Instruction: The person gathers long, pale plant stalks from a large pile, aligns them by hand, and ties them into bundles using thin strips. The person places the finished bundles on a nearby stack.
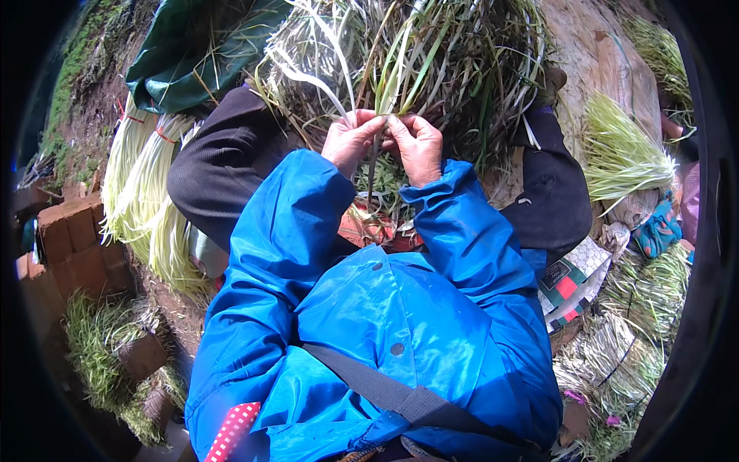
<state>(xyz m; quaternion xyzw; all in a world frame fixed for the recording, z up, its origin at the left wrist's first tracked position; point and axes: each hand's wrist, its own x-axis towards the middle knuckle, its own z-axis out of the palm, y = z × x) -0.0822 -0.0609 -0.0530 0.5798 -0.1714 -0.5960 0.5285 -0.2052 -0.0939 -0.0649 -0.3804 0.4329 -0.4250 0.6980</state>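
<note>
My left hand (353, 138) and my right hand (418, 147) meet in front of me, thumbs almost touching. Pinched between both sets of fingers is a yellow-green leafy stalk (388, 92), its leaves fanning upward. White stripped stalks (326, 86) rise from my left hand towards the upper left. Below the fingers hangs a thin brownish strip (373, 173); whether it joins the held stalk cannot be made out. Just beyond my hands lies a large heap of long pale and green leafy stalks (479, 63), partly dried. Green trimmings (384, 179) lie beneath my hands.
Red-tied bundles of pale stalks (138, 173) lie left beside a green tarp (167, 69) and bricks (69, 231). At right are a loose yellow-green bunch (623, 150), a printed bag (577, 283) and more bundles (606, 352). Part of another person's arm (672, 128) shows far right.
</note>
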